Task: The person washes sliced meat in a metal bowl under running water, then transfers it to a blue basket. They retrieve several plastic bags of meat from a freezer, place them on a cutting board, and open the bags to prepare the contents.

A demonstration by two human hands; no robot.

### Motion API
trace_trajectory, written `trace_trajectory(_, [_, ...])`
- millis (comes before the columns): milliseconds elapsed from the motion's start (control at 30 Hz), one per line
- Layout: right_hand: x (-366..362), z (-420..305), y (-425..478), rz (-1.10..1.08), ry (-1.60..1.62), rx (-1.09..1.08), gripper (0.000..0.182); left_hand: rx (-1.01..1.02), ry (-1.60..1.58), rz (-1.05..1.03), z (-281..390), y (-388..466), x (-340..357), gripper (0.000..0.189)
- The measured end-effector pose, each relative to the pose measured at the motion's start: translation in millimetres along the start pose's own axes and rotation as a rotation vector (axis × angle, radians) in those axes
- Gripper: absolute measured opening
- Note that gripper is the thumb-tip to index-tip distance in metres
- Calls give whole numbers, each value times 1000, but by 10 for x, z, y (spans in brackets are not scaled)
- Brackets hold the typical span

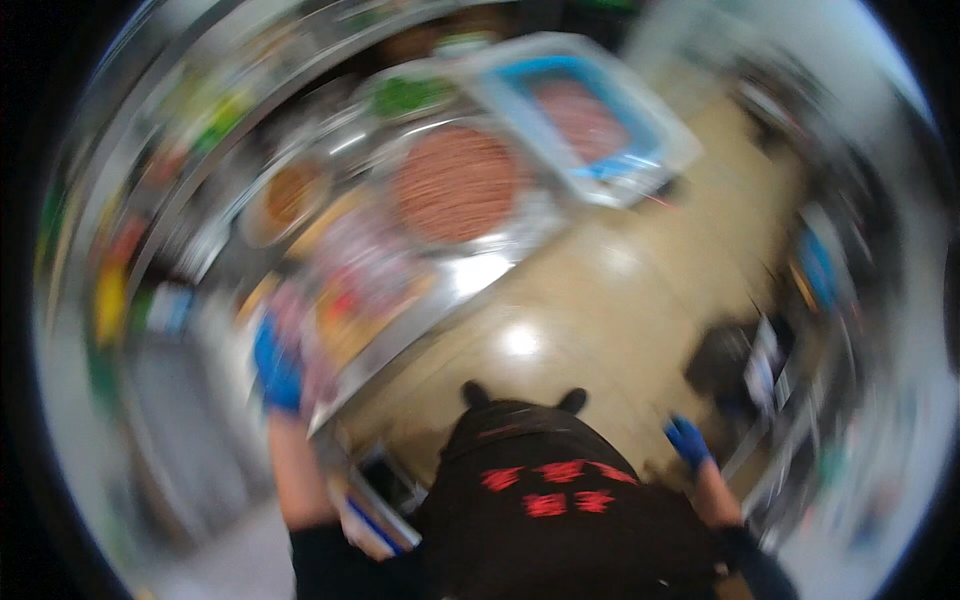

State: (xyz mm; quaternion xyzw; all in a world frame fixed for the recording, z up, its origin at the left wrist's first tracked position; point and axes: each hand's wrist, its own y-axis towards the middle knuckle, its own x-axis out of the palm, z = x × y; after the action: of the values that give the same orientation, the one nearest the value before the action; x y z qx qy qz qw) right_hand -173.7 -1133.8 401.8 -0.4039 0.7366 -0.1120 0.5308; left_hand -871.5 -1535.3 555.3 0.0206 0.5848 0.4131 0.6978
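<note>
The picture is strongly blurred. My left hand (277,367), in a blue glove, is at the near left end of a steel worktable (480,274). Against its palm side is a pinkish, partly see-through thing (319,367), perhaps a plastic bag or meat; the blur hides whether my fingers close around it. Beside that, a clear plastic bag (367,255) with pink and red contents lies on a wooden board (352,330). My right hand (688,441), also blue-gloved, hangs low at my right side over the floor, fingers a little apart and with nothing visible in it.
A round container of minced meat (457,184) stands on the worktable. Around it are a white tub with a blue liner and pink meat (581,120), a bowl of chopped greens (409,96) and a tub of brown food (292,195). A dark object (724,364) stands on the tiled floor (600,300).
</note>
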Motion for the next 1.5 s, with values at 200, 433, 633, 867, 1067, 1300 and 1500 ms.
trace_trajectory(200, [-226,-2318,78,141,291,-650,52,-623,-832,-146,1575,-131,1004,47])
trace_trajectory(433, [-720,-2338,-578,529,371,-662,66,-244,-1229,-681,4334,175,1395,55])
trace_trajectory(633, [-1269,-481,-666,765,713,-440,43,14,-1438,-1134,6851,87,1923,52])
trace_trajectory(867, [-1944,1152,-1178,1046,965,-72,34,69,-1399,-1313,8936,-216,2873,41])
trace_trajectory(1067, [-2251,2360,-1016,1288,1350,18,17,364,-1258,-1597,10313,-361,3719,24])
trace_trajectory(1300, [-2531,3585,-1458,1332,1449,339,21,830,-1089,-1727,11875,-803,4452,25])
trace_trajectory(1500, [-2618,4388,-1628,1572,410,893,35,902,-1209,-1682,12762,-1648,4689,16])
